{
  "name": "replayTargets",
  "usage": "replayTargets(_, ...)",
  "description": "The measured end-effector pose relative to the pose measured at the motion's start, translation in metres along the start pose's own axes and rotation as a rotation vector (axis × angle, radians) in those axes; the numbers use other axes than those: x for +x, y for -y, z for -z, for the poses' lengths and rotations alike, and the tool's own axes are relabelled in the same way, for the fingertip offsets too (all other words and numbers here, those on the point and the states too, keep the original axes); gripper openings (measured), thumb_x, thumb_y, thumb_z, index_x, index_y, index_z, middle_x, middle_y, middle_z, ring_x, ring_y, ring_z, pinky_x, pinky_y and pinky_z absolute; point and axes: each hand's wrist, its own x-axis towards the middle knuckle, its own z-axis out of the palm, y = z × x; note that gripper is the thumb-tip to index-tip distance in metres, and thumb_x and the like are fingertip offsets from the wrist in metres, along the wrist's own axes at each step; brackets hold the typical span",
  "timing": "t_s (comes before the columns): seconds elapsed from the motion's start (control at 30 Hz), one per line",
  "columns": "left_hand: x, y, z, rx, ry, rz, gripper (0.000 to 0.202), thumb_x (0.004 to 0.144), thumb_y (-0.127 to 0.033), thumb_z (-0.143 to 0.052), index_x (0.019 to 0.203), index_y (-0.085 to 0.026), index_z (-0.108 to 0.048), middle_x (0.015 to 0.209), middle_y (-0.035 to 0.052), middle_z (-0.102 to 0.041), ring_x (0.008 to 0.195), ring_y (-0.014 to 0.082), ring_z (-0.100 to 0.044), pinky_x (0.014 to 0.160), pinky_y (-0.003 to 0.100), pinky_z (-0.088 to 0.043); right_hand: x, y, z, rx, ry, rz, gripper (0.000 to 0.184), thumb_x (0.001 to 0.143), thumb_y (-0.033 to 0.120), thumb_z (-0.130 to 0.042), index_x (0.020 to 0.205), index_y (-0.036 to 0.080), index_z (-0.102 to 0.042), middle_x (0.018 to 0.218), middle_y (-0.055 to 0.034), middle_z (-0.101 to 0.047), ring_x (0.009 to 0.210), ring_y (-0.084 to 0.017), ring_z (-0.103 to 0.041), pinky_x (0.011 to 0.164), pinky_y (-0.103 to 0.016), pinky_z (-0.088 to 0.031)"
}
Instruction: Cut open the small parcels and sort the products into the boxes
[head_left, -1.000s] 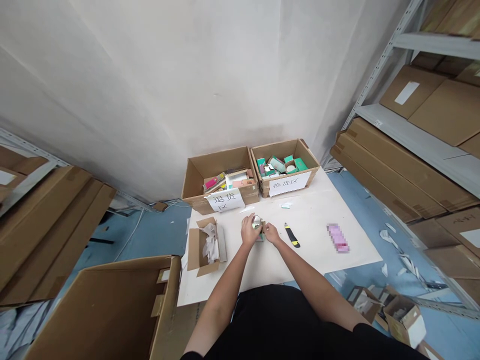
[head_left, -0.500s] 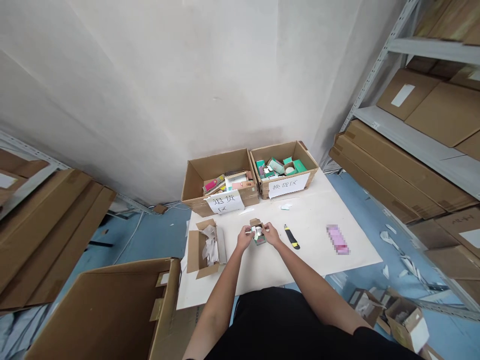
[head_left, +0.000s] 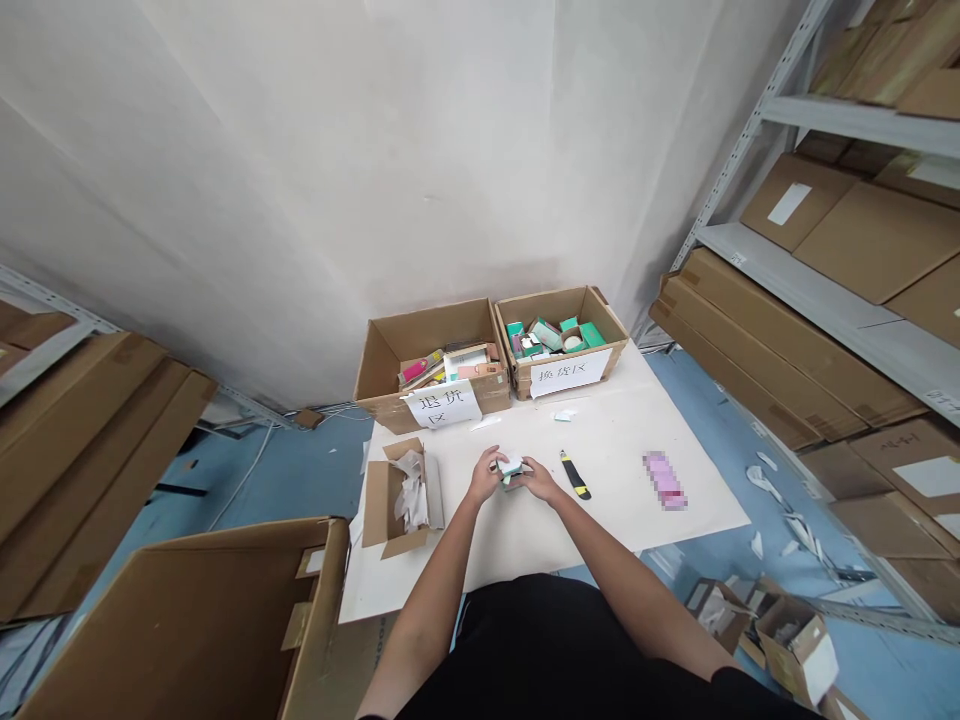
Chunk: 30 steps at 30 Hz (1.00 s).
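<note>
My left hand point(head_left: 486, 474) and my right hand point(head_left: 535, 479) meet over the middle of a white board point(head_left: 622, 505) on the floor. Both hold a small box point(head_left: 511, 469) with a white top and green sides between their fingers. A black and yellow utility knife point(head_left: 574, 474) lies just right of my right hand. A small open cardboard box point(head_left: 394, 492) with crumpled white paper in it sits left of my left hand.
Two labelled cartons stand at the board's far edge: a left carton point(head_left: 431, 368) with mixed boxes and a right carton point(head_left: 562, 345) with green boxes. A pink item point(head_left: 664, 480) lies right. A large open carton point(head_left: 191, 620) stands near left. Shelves with cartons line both sides.
The brown flap of the small box, up half a second ago, is now down. A round shiny item seen at my fingers a second ago no longer shows. The camera has drifted slightly.
</note>
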Motion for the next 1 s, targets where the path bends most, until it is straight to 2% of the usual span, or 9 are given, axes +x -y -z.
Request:
replayTargets(0.13,-0.017,-0.001,0.008,0.204,0.143,-0.078,0.045,0.069,-0.013,-0.074,0.111,-0.027,-0.075,0.158,0.0108,-0.051,0.153,0.0319,-0.04,0.113,0.048,-0.048,-0.005,0.003,-0.002,0.056,0.013,0.029,0.058,0.06,0.026,-0.082,0.116,0.026,-0.067,0.122,-0.0051,-0.073,0.113,-0.028,-0.07,0.101,-0.042,-0.053)
replayTargets(0.23,-0.025,0.0,0.008,0.239,0.133,-0.085,0.053,0.065,-0.013,-0.079,0.116,-0.028,-0.072,0.165,0.0106,-0.041,0.154,0.0331,-0.038,0.113,0.049,-0.049,-0.005,0.0,-0.004,0.031,-0.057,0.014,0.068,0.056,0.022,-0.083,0.121,0.026,-0.062,0.126,-0.0075,-0.07,0.113,-0.028,-0.07,0.101,-0.045,-0.054)
replayTargets(0.3,-0.026,0.003,0.003,0.194,0.082,-0.062,0.053,0.065,-0.013,-0.079,0.115,-0.027,-0.069,0.166,0.0115,-0.039,0.151,0.0331,-0.043,0.106,0.045,-0.054,-0.004,-0.004,-0.006,-0.011,-0.121,-0.001,0.074,0.054,0.022,-0.083,0.124,0.027,-0.059,0.126,-0.0084,-0.068,0.112,-0.029,-0.07,0.099,-0.049,-0.054)
replayTargets(0.4,-0.027,0.008,-0.01,0.073,-0.029,0.003,0.046,0.071,-0.014,-0.071,0.116,-0.024,-0.065,0.154,0.0139,-0.053,0.129,0.0273,-0.065,0.098,0.04,-0.059,-0.001,-0.008,-0.011,-0.067,-0.156,0.026,0.066,0.057,0.023,-0.078,0.12,0.028,-0.058,0.119,-0.0065,-0.07,0.11,-0.029,-0.07,0.1,-0.051,-0.054)
replayTargets(0.5,-0.026,0.013,-0.023,0.015,-0.115,0.027,0.041,0.076,-0.017,-0.063,0.116,-0.024,-0.063,0.126,0.0083,-0.072,0.107,0.0231,-0.074,0.097,0.043,-0.059,0.003,-0.008,-0.017,-0.039,-0.151,0.066,0.045,0.063,0.023,-0.067,0.107,0.026,-0.057,0.109,-0.0041,-0.073,0.102,-0.027,-0.072,0.095,-0.046,-0.056)
replayTargets(0.57,-0.023,0.013,-0.027,0.011,-0.159,0.018,0.039,0.076,-0.017,-0.06,0.115,-0.024,-0.064,0.118,0.0067,-0.075,0.106,0.0243,-0.074,0.099,0.045,-0.058,0.005,-0.005,-0.019,-0.011,-0.161,0.071,0.038,0.064,0.024,-0.061,0.101,0.025,-0.056,0.102,-0.0035,-0.074,0.095,-0.025,-0.072,0.088,-0.042,-0.059)
replayTargets(0.63,-0.017,0.007,-0.025,0.003,-0.173,-0.01,0.038,0.077,-0.017,-0.06,0.115,-0.023,-0.066,0.119,0.0068,-0.076,0.109,0.0253,-0.074,0.101,0.045,-0.058,0.01,0.002,-0.018,0.007,-0.177,0.093,0.036,0.065,0.025,-0.06,0.1,0.025,-0.056,0.099,-0.0035,-0.074,0.092,-0.025,-0.071,0.084,-0.04,-0.059)
replayTargets(0.77,0.01,-0.029,-0.009,-0.03,-0.128,-0.128,0.04,0.079,-0.019,-0.06,0.119,-0.025,-0.066,0.123,0.0054,-0.075,0.114,0.0249,-0.074,0.103,0.044,-0.058,0.023,0.038,-0.004,0.018,-0.202,0.206,0.037,0.066,0.026,-0.064,0.102,0.024,-0.059,0.102,-0.0049,-0.073,0.094,-0.025,-0.07,0.088,-0.039,-0.057)
replayTargets(1.0,0.09,-0.146,0.023,-0.135,-0.063,-0.426,0.051,0.083,-0.018,-0.064,0.133,-0.023,-0.059,0.138,0.0102,-0.069,0.127,0.0251,-0.067,0.111,0.043,-0.055,0.068,0.159,0.038,-0.08,-0.283,0.458,0.043,0.075,0.034,-0.07,0.116,0.024,-0.063,0.116,-0.0066,-0.071,0.103,-0.024,-0.067,0.095,-0.04,-0.055)
